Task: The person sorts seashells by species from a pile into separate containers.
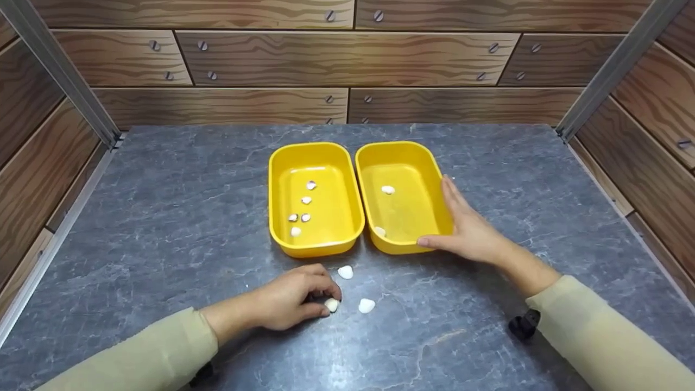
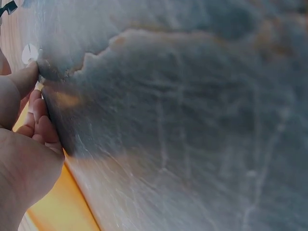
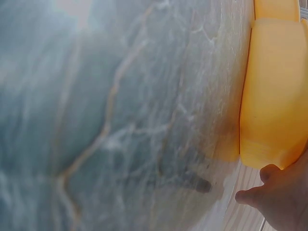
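My left hand is low over the table and pinches a small white seashell between thumb and fingers. Just past the fingertips lie two more white seashells, a far one and a near one. My right hand rests against the right-hand yellow bin, thumb at its near rim and straight fingers along its outer side. Two pale shells sit inside that bin, one farther back and one by the near wall. In the left wrist view, the left hand shows at the edge.
A second yellow bin stands close on the left, with several shells on its floor, some with dark markings. The grey marbled tabletop is bounded by wood-patterned walls and metal posts.
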### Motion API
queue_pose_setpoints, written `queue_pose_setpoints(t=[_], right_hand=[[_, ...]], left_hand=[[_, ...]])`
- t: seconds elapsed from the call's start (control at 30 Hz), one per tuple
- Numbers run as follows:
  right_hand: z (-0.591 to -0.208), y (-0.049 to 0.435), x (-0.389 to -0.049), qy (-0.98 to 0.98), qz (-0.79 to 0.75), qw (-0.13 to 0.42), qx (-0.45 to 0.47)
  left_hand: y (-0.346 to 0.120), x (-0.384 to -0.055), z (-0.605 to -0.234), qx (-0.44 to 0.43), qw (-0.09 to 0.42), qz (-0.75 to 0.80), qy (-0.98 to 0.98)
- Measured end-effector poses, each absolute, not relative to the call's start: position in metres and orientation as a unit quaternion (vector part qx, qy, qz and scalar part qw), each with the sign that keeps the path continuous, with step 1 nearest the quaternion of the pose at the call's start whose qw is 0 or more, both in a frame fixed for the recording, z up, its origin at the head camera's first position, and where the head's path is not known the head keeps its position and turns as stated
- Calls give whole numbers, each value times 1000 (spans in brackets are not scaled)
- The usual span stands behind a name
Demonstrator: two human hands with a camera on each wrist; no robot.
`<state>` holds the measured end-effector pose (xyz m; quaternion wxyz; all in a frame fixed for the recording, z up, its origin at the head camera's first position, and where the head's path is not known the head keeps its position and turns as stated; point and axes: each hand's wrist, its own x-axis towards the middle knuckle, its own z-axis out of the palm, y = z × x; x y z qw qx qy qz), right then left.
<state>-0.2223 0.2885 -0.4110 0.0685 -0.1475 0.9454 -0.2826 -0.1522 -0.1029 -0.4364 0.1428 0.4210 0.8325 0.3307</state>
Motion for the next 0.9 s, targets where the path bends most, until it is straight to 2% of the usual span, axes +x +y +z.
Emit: queue_pose_setpoints(t=[0.47,0.9], right_hand=[[-410,289,-223,947,-280,71,-141],[-410,288,-222,947,-279,71,-141]], left_hand=[[-101,-154,-432,414,148,334,834],[-93,-157,-410,424,157,373,811]])
